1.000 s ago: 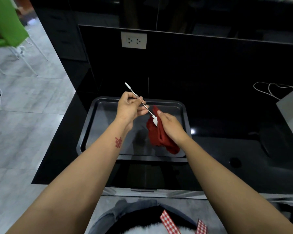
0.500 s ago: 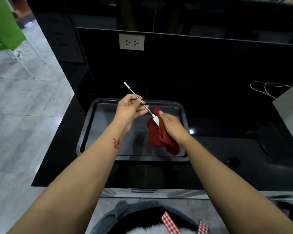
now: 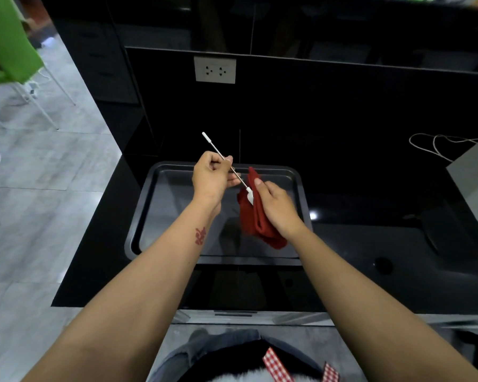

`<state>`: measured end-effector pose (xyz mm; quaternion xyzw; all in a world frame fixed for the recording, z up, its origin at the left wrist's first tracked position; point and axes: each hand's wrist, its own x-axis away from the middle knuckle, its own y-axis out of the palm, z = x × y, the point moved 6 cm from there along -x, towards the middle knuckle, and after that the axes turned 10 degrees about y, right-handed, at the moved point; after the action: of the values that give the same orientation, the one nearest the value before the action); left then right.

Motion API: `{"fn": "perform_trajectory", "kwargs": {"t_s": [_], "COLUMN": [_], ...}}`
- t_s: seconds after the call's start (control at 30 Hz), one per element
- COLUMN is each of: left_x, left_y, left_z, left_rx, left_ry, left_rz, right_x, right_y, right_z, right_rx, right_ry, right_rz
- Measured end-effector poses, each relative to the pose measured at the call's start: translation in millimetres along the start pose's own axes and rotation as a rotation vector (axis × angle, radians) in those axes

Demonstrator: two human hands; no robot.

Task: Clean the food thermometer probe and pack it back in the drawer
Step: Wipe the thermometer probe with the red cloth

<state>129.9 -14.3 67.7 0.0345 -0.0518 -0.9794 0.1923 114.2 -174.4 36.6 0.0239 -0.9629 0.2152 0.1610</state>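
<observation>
A thin metal thermometer probe with white ends slants from upper left to lower right above a dark tray. My left hand pinches the probe near its middle. My right hand grips a folded red cloth, which hangs down over the tray. The probe's lower white tip lies against the cloth next to my right thumb. No drawer can be made out in this view.
The tray sits on a glossy black counter. A white wall socket is on the black back panel. At the right edge stand a grey box and a white cable. A green chair stands on the tiled floor at left.
Both hands hold nearly the same pose. The probe and the cloth have barely shifted; the camera view has moved a little.
</observation>
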Motion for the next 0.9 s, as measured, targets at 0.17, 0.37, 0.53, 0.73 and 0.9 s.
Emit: {"fn": "perform_trajectory", "kwargs": {"t_s": [0.17, 0.37, 0.53, 0.73, 0.9], "left_x": [-3.9, -4.4, -5.1, -8.6, -3.6], "left_y": [-8.5, -11.9, -9.4, -22.2, -13.5], "left_z": [-0.3, -7.5, -10.5, -12.1, -17.9], "left_rx": [-0.006, -0.017, 0.009, 0.031, 0.020], "left_ry": [-0.029, -0.043, -0.065, -0.098, -0.101], "left_rz": [0.124, 0.197, 0.194, 0.288, 0.244], "right_x": [0.3, 0.8, 0.8, -1.2, 0.3], "right_y": [-8.5, -6.7, -1.8, -11.3, 0.1], "right_z": [21.0, 13.2, 4.7, 19.2, 6.8], "right_rx": [0.106, 0.174, 0.176, 0.242, 0.233], "right_ry": [0.036, -0.003, -0.042, -0.003, -0.075], "right_rz": [0.070, 0.070, 0.050, 0.093, 0.030]}}
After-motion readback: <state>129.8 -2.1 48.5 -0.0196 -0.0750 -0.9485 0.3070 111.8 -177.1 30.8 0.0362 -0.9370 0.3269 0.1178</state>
